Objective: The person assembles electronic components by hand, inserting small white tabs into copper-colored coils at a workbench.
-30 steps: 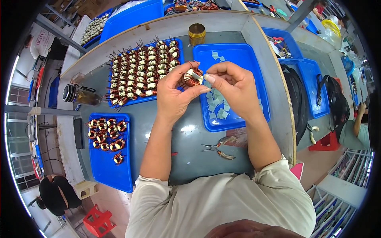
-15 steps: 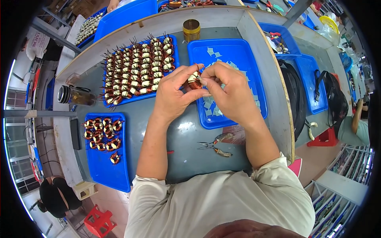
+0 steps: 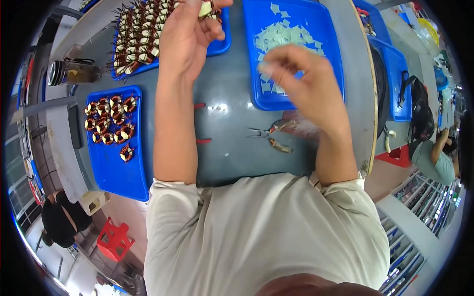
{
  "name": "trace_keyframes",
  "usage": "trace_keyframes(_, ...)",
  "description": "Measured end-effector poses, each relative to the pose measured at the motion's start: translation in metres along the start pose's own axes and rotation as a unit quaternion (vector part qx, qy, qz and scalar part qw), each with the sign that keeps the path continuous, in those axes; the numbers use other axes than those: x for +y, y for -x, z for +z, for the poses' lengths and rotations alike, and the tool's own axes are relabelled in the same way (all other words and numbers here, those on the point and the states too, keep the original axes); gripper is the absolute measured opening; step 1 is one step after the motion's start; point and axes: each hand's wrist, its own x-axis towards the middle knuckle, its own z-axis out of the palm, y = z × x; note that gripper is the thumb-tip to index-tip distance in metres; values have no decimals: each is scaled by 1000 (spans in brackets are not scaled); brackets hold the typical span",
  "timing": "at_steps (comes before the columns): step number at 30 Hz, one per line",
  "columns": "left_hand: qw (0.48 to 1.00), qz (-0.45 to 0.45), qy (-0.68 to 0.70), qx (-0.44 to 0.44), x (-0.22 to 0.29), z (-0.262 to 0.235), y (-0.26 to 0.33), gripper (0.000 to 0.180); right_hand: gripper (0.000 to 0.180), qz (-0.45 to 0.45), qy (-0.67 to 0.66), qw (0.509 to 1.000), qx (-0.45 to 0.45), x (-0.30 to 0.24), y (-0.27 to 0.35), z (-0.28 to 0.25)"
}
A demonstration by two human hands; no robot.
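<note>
My left hand (image 3: pixel 185 44) is at the top edge of the picture, over the right part of a large blue tray (image 3: pixel 226 45). It holds a ring coil (image 3: pixel 206 9) of copper-coloured wire with a cream piece on it; the frame edge cuts off part of the coil. Rows of similar coils (image 3: pixel 143 37) with upright wire ends fill that tray. My right hand (image 3: pixel 308 71) hovers over the near part of another blue tray (image 3: pixel 261 101) strewn with pale square pieces (image 3: pixel 286 37). Its fingers are bent and blurred, so whether they grip anything is unclear.
Pliers (image 3: pixel 264 134) lie on the grey bench (image 3: pixel 222 153), near two red-tipped items (image 3: pixel 202 141) beside my left forearm. A smaller blue tray (image 3: pixel 116 170) with several coils sits at left, below a lidded jar (image 3: pixel 74 72). A wooden divider (image 3: pixel 368 98) runs along the right.
My hands have parted: the left has gone up and left with the coil, while the right has left the coil and sits over the tray of squares. The whole view has shifted downward.
</note>
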Motion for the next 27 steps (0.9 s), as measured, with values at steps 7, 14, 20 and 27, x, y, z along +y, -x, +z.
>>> trace_keyframes(7, 999, 4, -9, 32, -12, 23, 4, 47, 53, -58, 349, 923, -152, -2, 113, 27)
trace_keyframes(14, 980, 94, -177, 3, 11, 67, 30, 54, 47, -172, 515, 818, -189, 5, 152, 48)
trace_keyframes(20, 962, 114, -247, -30, 15, 83, 40, 52, 41, -171, 430, 868, -179, 13, 140, 49)
trace_keyframes(27, 956, 77, -277, -55, 11, 103, 49, 51, 28, -13, 73, 996, 52, -29, 94, -19)
